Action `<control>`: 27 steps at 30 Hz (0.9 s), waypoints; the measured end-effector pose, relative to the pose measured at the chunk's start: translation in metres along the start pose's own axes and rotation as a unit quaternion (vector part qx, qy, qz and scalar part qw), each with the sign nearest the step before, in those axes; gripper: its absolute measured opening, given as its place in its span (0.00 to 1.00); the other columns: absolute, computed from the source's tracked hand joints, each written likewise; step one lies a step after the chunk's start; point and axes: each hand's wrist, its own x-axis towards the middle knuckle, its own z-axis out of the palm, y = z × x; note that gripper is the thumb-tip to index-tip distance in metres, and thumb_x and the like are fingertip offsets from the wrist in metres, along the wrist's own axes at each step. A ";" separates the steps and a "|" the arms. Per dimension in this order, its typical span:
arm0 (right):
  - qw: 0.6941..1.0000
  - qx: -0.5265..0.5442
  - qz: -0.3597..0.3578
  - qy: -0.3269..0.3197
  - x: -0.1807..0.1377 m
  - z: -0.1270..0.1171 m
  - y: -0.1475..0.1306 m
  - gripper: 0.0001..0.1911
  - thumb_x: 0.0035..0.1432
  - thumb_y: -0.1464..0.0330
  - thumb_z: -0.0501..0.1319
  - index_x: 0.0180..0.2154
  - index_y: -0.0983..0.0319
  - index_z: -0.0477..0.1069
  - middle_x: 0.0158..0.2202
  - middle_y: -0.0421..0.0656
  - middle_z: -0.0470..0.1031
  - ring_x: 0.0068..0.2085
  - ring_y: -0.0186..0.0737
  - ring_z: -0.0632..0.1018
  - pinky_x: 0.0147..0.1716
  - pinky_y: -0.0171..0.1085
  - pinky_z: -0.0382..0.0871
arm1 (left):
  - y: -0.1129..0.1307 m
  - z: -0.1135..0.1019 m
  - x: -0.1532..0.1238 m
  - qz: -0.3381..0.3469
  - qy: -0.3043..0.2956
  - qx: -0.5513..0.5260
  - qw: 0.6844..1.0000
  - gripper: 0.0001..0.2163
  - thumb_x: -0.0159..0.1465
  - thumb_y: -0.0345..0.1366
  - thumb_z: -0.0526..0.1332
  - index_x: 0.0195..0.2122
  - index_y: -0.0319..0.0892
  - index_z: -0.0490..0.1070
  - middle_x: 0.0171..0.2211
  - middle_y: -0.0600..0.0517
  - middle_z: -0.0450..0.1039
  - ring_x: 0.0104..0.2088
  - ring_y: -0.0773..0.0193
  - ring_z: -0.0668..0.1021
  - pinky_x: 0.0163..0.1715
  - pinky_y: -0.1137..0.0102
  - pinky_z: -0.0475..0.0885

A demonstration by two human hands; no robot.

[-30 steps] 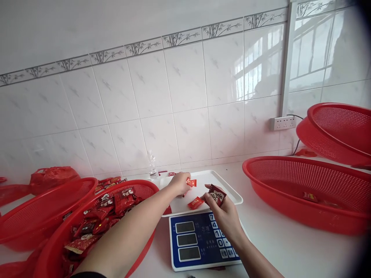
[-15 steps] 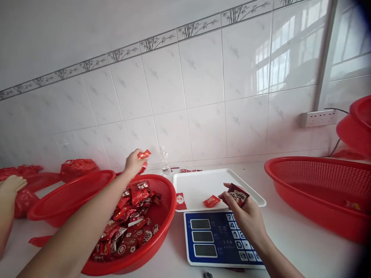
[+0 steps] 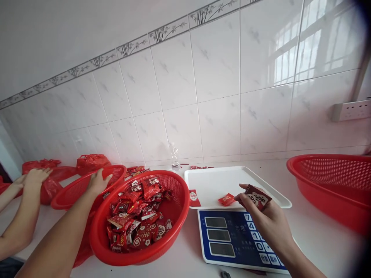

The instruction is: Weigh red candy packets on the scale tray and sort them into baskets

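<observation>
My right hand [image 3: 261, 210] is closed on a dark red snack packet [image 3: 256, 197] with white lettering, above the near right edge of a white tray [image 3: 214, 179]. In the tray lie a small bright red packet [image 3: 227, 199] and a red-and-white packet [image 3: 194, 198]. My left hand [image 3: 99, 181] is open with its fingers apart, at the right part of the left red basket [image 3: 69, 193]; nothing shows in it. Between my hands stands a large red basket [image 3: 181, 216], holding many red packets [image 3: 139, 210].
A blue scale [image 3: 240, 239] sits before the tray, with a clear bottle [image 3: 174, 156] near the wall. Another red basket [image 3: 327, 189] stands right. Red plastic bags [image 3: 92, 159] lie at back left, beside a co-worker's hands [image 3: 36, 177]. A socket strip [image 3: 352, 110] is on the wall.
My left hand has moved left and down to the left basket, and the red packet it held is no longer seen in it. The view has turned left. My right hand keeps its packet.
</observation>
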 end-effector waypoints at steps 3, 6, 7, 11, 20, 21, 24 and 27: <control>1.000 0.020 -0.011 0.000 -0.001 0.000 0.002 0.22 0.50 0.53 0.60 0.41 0.61 0.72 0.44 0.48 0.76 0.39 0.48 0.79 0.38 0.42 0.72 | 0.047 0.011 -0.009 0.058 -0.025 -0.018 0.998 0.24 0.61 0.44 0.51 0.54 0.33 0.60 0.54 0.36 0.63 0.56 0.47 0.65 0.53 0.59 0.63; 0.999 0.043 -0.004 -0.013 -0.001 -0.001 0.002 0.23 0.52 0.54 0.60 0.44 0.62 0.70 0.38 0.48 0.78 0.38 0.47 0.79 0.40 0.44 0.72 | 0.117 0.014 -0.034 0.183 -0.058 -0.083 0.978 0.22 0.62 0.43 0.52 0.54 0.37 0.61 0.56 0.41 0.62 0.57 0.53 0.64 0.56 0.63 0.60; 0.999 0.049 0.000 -0.018 -0.001 -0.001 0.002 0.23 0.52 0.54 0.60 0.45 0.62 0.69 0.36 0.47 0.78 0.38 0.47 0.79 0.41 0.44 0.71 | 0.142 0.012 -0.048 0.224 -0.079 -0.112 0.965 0.22 0.62 0.44 0.52 0.55 0.38 0.61 0.57 0.42 0.61 0.58 0.55 0.64 0.56 0.63 0.59; 0.998 0.066 0.004 -0.019 0.000 -0.002 0.000 0.22 0.53 0.54 0.59 0.44 0.62 0.70 0.37 0.47 0.78 0.38 0.46 0.79 0.41 0.43 0.71 | 0.229 -0.007 -0.120 0.376 -0.243 -0.190 0.874 0.27 0.62 0.48 0.52 0.61 0.44 0.55 0.64 0.47 0.49 0.64 0.56 0.53 0.61 0.64 0.51; 0.994 0.103 -0.011 -0.019 0.001 -0.005 -0.002 0.22 0.54 0.55 0.59 0.45 0.62 0.68 0.35 0.47 0.78 0.37 0.46 0.79 0.40 0.44 0.71 | 0.303 -0.038 -0.195 0.289 -0.485 -0.091 0.820 0.45 0.47 0.66 0.57 0.62 0.48 0.54 0.63 0.38 0.50 0.62 0.35 0.51 0.54 0.46 0.55; 0.994 0.106 -0.013 -0.023 0.001 -0.005 -0.002 0.22 0.54 0.55 0.59 0.45 0.62 0.68 0.36 0.47 0.78 0.37 0.45 0.79 0.40 0.44 0.71 | 0.306 -0.038 -0.194 0.286 -0.491 -0.077 0.819 0.45 0.47 0.66 0.56 0.63 0.47 0.53 0.63 0.37 0.51 0.62 0.35 0.51 0.54 0.46 0.55; 0.994 0.105 -0.016 -0.028 0.000 -0.006 -0.003 0.22 0.54 0.55 0.59 0.46 0.61 0.67 0.38 0.47 0.78 0.38 0.45 0.79 0.41 0.43 0.71 | 0.315 -0.032 -0.192 0.284 -0.497 -0.064 0.817 0.44 0.50 0.67 0.53 0.64 0.46 0.51 0.65 0.37 0.45 0.62 0.36 0.52 0.54 0.47 0.55; 0.995 0.101 -0.018 -0.015 0.000 -0.006 -0.005 0.22 0.53 0.54 0.59 0.45 0.61 0.68 0.37 0.47 0.78 0.37 0.45 0.79 0.39 0.42 0.71 | 0.321 -0.017 -0.195 0.297 -0.468 -0.121 0.824 0.44 0.51 0.66 0.52 0.64 0.46 0.49 0.67 0.41 0.33 0.63 0.40 0.52 0.56 0.53 0.56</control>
